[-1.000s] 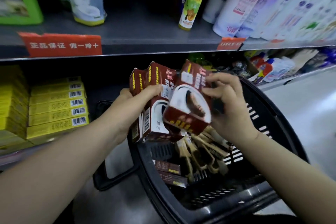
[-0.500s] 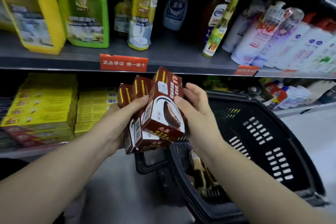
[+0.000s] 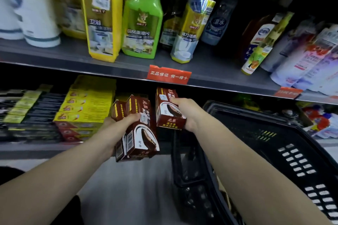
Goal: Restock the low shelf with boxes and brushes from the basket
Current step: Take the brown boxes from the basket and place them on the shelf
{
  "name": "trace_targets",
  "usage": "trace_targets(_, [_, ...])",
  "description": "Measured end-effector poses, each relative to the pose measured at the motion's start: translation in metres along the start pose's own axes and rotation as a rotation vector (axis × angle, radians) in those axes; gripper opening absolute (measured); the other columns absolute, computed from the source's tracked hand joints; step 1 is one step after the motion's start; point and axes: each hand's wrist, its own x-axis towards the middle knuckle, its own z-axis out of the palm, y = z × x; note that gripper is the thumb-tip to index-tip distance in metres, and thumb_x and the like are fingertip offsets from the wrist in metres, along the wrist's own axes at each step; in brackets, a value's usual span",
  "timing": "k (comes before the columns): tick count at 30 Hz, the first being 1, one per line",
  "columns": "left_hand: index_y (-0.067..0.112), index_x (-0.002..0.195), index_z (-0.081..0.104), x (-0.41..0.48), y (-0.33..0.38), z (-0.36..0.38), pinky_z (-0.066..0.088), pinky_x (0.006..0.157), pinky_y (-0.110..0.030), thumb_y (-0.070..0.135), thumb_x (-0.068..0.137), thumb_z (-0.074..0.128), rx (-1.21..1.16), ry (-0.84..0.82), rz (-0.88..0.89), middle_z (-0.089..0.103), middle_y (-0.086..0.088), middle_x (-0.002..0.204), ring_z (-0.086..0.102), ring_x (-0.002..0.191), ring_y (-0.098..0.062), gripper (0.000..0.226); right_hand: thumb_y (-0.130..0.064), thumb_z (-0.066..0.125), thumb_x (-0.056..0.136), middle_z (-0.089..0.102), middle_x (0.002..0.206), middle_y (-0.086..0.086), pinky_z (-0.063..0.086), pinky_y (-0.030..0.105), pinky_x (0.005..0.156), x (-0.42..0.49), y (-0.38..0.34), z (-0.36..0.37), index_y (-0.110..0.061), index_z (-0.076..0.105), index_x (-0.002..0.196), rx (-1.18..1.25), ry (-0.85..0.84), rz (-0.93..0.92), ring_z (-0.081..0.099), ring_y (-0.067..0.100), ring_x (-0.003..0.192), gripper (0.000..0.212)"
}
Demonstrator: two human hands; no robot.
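Head view: the left hand (image 3: 126, 120) is wrapped round a bunch of brown boxes (image 3: 137, 133) at centre; the right hand (image 3: 184, 113), at about one o'clock from them, has its fingers clamped on a single box (image 3: 167, 109), lifted clear of the bunch and nearer the low shelf (image 3: 36, 149); no brown box shows on that shelf yet, so shelving looks barely begun; the basket (image 3: 274, 144) sits at four o'clock, brushes out of sight.
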Motion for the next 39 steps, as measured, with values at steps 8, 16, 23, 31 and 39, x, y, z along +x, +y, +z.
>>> trace_targets(8, [0.012,0.121,0.050,0.034,0.005,-0.016,0.055,0.074,-0.056,0.037,0.058,0.085,0.017,0.059,-0.022,0.070,-0.016,0.099,0.070,0.080,-0.036,0.076,-0.018,0.053,0.094,0.067,0.075,0.010,0.052,0.028,0.060,0.053,-0.011,0.009,-0.009,0.059,0.083,-0.347,0.015,0.042,0.063,0.021,0.062,0.015])
trace_targets(16, [0.013,0.121,0.046,0.046,0.002,-0.021,0.057,0.072,-0.047,0.037,0.055,0.086,0.060,0.125,-0.020,0.068,-0.013,0.097,0.069,0.078,-0.032,0.081,-0.024,0.058,0.092,0.070,0.070,0.006,0.053,0.027,0.056,0.060,0.007,-0.002,-0.008,0.064,0.091,-0.357,-0.026,0.088,0.066,0.018,0.054,0.017])
trace_targets(23, [0.013,0.122,0.044,0.050,0.003,-0.021,0.053,0.059,-0.033,0.035,0.058,0.085,0.076,0.140,-0.004,0.067,-0.010,0.098,0.067,0.078,-0.028,0.079,-0.021,0.058,0.091,0.072,0.073,0.013,0.054,0.028,0.050,0.033,0.041,-0.032,0.000,0.063,0.098,-0.233,-0.089,0.281,0.068,0.021,0.055,0.022])
trace_targets(31, [0.017,0.112,0.037,0.058,0.005,-0.014,0.042,0.053,-0.026,0.026,0.062,0.084,0.117,0.169,0.033,0.058,-0.001,0.087,0.058,0.071,-0.016,0.069,-0.013,0.055,0.089,0.065,0.104,0.017,0.050,0.037,0.081,0.096,0.025,-0.019,-0.001,0.050,0.115,-1.054,-0.012,0.133,0.064,0.030,0.092,0.030])
trace_targets(39, [0.016,0.116,0.048,0.065,0.011,-0.018,0.051,0.059,-0.032,0.027,0.057,0.085,0.181,0.175,0.054,0.067,-0.004,0.091,0.066,0.075,-0.023,0.069,-0.002,0.052,0.086,0.038,0.142,0.012,0.038,0.038,0.094,0.166,0.060,-0.023,-0.021,0.025,0.143,-1.808,-0.245,-0.128,0.042,0.032,0.123,0.065])
